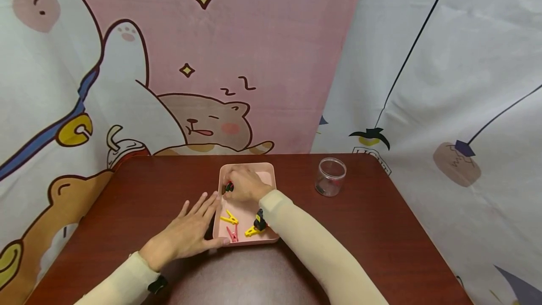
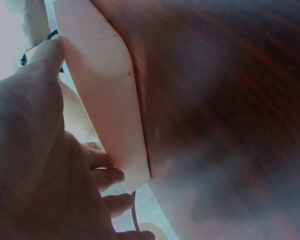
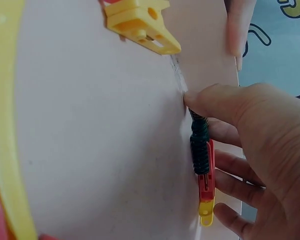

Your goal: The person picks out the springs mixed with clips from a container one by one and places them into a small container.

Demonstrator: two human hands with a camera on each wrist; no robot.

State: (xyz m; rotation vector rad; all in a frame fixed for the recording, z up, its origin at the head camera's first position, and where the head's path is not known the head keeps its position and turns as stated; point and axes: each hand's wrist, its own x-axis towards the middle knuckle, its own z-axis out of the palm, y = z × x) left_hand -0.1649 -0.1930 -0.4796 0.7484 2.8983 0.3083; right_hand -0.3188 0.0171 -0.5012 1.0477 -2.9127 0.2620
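Note:
My right hand [image 1: 242, 183] is inside the pink tray [image 1: 267, 171], at its far left. Thumb and index finger pinch the upper end of a dark green coiled hair tie [image 3: 200, 145], which is by the tray's side wall. A red and yellow clip [image 3: 206, 200] is just below it, beside the other fingers. My left hand [image 1: 188, 232] rests against the tray's left rim with fingers spread and straight, its thumb along the near edge. Nearer in the tray lie a yellow clothespin [image 1: 230, 218], a pink clothespin [image 1: 232, 234] and another yellow clothespin [image 1: 252, 231], partly hidden by the right wrist.
A clear jar [image 1: 330, 178] stands to the right of the tray, with something small and dark at its bottom. The brown table [image 1: 364, 229] ends at a patterned cloth [image 1: 288, 60] behind it. A black wrist device [image 1: 157, 284] is on the left sleeve.

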